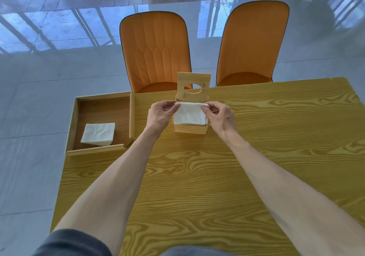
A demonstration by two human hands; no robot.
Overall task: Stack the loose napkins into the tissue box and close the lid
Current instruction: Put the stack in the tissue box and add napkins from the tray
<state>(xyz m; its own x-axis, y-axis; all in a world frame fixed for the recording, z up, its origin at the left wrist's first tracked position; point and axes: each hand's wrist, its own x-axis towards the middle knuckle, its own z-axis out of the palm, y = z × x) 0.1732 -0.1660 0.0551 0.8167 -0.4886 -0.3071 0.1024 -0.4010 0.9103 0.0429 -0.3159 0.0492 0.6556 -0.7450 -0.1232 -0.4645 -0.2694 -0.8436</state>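
Observation:
A small wooden tissue box (190,128) stands at the far middle of the table. Its lid (194,79), with a round hole, is swung upright at the back. A white stack of napkins (190,113) sits tilted in the box mouth, its far edge raised. My left hand (161,115) pinches the stack's far left corner. My right hand (219,117) pinches the far right corner. More loose napkins (98,134) lie folded in a wooden tray (98,150) at the table's left end.
Two orange chairs (156,52) (252,44) stand beyond the far edge of the wood-grain table (197,176). The tray overhangs the table's left edge above a glossy tiled floor (39,87).

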